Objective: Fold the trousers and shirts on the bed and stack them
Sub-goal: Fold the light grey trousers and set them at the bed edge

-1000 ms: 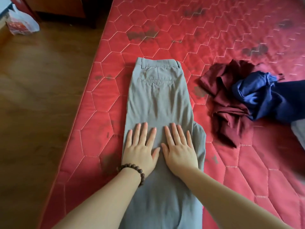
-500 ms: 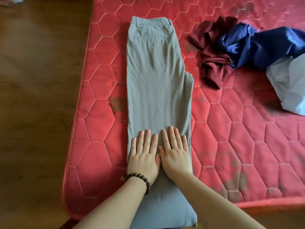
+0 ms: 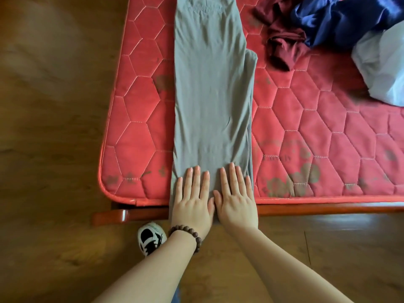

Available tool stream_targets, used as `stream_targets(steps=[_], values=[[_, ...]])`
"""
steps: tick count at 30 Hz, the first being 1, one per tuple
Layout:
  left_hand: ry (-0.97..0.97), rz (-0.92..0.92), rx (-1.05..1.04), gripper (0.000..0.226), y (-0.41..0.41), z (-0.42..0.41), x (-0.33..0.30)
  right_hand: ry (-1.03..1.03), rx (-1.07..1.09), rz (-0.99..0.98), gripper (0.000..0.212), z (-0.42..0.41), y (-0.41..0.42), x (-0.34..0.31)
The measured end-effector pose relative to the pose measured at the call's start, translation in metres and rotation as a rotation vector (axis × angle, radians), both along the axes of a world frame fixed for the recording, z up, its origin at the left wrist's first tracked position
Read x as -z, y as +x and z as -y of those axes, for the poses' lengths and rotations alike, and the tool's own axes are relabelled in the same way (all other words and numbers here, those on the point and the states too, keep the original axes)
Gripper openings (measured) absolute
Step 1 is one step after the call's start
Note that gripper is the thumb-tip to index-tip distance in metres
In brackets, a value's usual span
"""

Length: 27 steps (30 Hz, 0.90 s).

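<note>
A home bedroom: a red quilted mattress (image 3: 140, 132) on a wooden bed frame (image 3: 328, 209), wood floor (image 3: 54, 106), loose clothes (image 3: 284, 40).

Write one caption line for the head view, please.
Both hands, left and right, flat on grey trousers laid lengthwise on a red mattress.

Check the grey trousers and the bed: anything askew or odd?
Yes. On the grey trousers, the under leg sticks out past the top one along the right edge, so the legs aren't aligned. The red mattress shows dark stains. Both hands lie flat on the hem end.
</note>
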<state>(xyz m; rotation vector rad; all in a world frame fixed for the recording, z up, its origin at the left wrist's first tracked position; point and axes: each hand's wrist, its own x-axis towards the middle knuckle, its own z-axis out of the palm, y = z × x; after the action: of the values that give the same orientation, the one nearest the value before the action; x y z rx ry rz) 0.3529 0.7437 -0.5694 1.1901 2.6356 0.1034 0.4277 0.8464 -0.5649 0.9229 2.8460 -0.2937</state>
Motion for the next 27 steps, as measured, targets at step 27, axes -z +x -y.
stream_targets(steps=[27], values=[[-0.036,-0.022,0.029,0.068,-0.178,-0.114,0.003,0.003,0.033,0.161,0.063,-0.137,-0.132,-0.004]])
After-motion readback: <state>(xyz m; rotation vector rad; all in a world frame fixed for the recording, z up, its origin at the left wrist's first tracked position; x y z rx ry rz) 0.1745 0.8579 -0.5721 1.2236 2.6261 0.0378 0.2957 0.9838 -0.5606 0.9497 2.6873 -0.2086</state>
